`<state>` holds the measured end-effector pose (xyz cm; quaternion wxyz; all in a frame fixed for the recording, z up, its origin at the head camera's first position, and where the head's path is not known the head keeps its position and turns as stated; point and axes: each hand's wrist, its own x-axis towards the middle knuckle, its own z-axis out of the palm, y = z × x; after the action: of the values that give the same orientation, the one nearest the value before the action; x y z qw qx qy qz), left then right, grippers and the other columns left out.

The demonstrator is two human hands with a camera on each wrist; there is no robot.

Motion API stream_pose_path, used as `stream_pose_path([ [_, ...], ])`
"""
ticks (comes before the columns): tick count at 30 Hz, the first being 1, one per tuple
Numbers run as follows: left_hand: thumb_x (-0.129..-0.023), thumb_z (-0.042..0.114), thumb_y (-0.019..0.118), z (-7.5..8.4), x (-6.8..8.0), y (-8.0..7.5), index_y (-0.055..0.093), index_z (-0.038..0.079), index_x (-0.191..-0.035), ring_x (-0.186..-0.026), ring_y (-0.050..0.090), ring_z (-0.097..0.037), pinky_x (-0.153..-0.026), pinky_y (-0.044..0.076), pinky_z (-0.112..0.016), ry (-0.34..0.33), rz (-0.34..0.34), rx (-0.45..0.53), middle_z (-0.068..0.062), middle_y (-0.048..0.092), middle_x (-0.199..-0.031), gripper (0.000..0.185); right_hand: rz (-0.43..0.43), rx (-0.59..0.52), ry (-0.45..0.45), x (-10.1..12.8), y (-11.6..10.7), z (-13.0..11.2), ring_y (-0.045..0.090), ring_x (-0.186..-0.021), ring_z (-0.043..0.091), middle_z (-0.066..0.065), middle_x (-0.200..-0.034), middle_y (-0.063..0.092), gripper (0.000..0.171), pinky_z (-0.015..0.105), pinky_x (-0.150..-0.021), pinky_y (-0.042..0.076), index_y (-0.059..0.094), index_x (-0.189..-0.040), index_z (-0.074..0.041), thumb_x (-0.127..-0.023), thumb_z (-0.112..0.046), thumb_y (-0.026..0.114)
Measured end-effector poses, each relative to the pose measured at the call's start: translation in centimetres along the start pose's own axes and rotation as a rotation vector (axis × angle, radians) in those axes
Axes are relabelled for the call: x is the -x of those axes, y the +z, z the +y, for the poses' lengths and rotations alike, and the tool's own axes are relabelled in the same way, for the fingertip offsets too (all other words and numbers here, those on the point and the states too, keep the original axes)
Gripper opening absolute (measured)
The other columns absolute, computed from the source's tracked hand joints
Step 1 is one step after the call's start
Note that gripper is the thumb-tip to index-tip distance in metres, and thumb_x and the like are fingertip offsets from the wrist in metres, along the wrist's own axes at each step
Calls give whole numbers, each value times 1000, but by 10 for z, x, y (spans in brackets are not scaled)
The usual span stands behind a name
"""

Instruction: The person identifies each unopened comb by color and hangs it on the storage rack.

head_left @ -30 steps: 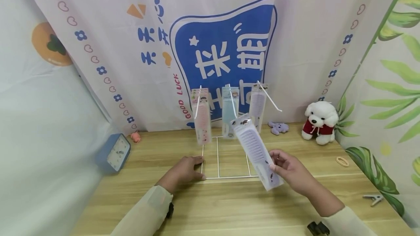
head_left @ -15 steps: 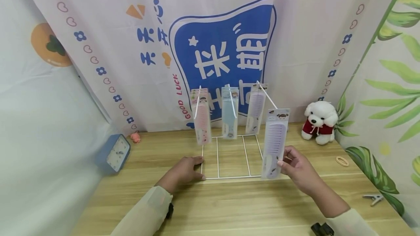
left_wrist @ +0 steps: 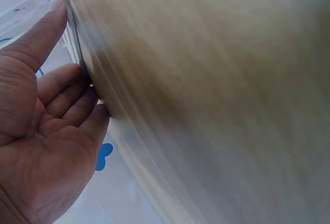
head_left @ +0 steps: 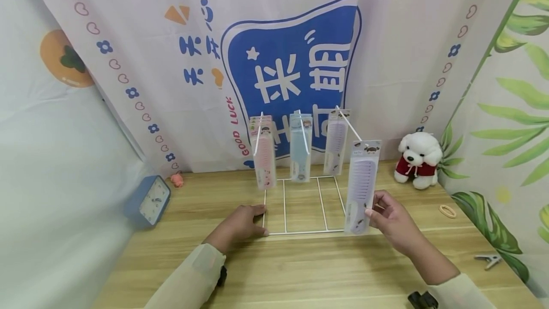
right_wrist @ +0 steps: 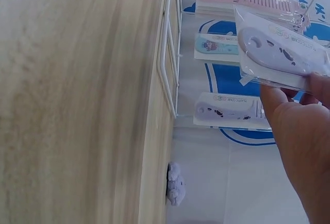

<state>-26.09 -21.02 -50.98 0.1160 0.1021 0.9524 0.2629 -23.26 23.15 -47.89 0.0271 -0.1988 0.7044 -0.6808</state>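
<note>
My right hand pinches the lower right edge of a packaged purple comb, held upright. The top of its card is right at the tip of the right prong of a white wire rack. Behind it, another packaged purple comb hangs further back on that prong. Packaged blue combs hang on the middle prong and pink ones on the left. At the left end of the rack's base, my left hand rests with thumb and fingers spread, fingertips against the wire.
On the wooden table, a blue clock and a small pink figure stand at the left. A white plush dog, a tan ring and a metal clip are at the right. A printed curtain hangs behind.
The right hand has moved right and turned the purple comb from tilted to upright, bringing its card top to the right prong's tip. The left hand has stayed put.
</note>
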Motion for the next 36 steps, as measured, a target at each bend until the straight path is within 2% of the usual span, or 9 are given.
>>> stream_pose_path([
  [7, -90, 35, 91, 0, 0, 0, 59, 10, -158, -158, 46, -37, -129, 40, -56, 0, -2, -2, -5, 53, -167, 79, -9, -21, 9, -4, -3, 4, 71, -112, 9, -6, -122, 68, 26, 30, -93, 66, 46, -130, 9, -108, 4, 59],
  [12, -90, 35, 91, 2, 1, 0, 59, 9, -158, -157, 46, -37, -129, 40, -56, 7, -2, 4, -6, 54, -167, 79, 36, 5, 40, -14, -5, 5, 70, -106, 10, 2, -117, 63, 34, 30, -90, 67, 48, -140, 6, -108, 2, 61],
  [17, -90, 35, 92, -1, 0, 0, 59, 9, -157, -157, 46, -37, -129, 40, -55, 8, 1, 2, -6, 54, -167, 79, 118, 82, 133, -34, -4, -2, 68, -104, 10, 6, -120, 61, 46, 31, -88, 67, 46, -152, 5, -110, -6, 62],
  [21, -90, 35, 92, -2, -2, 1, 59, 9, -157, -157, 46, -37, -129, 40, -56, 12, 1, -2, -6, 53, -167, 80, 157, 80, 181, -55, -2, -5, 67, -105, 10, 9, -121, 57, 46, 30, -89, 67, 46, -155, 4, -111, -6, 59],
  [30, -90, 36, 92, -2, 2, 0, 59, 10, -158, -157, 46, -37, -130, 39, -56, 3, 3, 12, -5, 54, -167, 80, 176, 136, 219, -95, -4, -1, 63, -116, 25, 17, -131, 55, 47, 41, -98, 66, 48, -157, -2, -111, -5, 58],
  [32, -90, 36, 92, -2, 2, 0, 59, 9, -157, -157, 46, -37, -130, 39, -55, 6, 3, 13, -5, 53, -167, 80, 178, 132, 216, -100, -5, 3, 63, -118, 25, 17, -132, 55, 49, 42, -100, 65, 47, -158, -1, -111, -6, 58],
  [36, -90, 37, 91, 0, 3, -2, 58, 9, -158, -158, 46, -37, -130, 39, -55, 2, 1, 15, -5, 53, -167, 80, 179, 126, 192, -109, -6, 10, 63, -115, 19, 15, -130, 56, 47, 35, -97, 66, 46, -157, 3, -112, -6, 57],
])
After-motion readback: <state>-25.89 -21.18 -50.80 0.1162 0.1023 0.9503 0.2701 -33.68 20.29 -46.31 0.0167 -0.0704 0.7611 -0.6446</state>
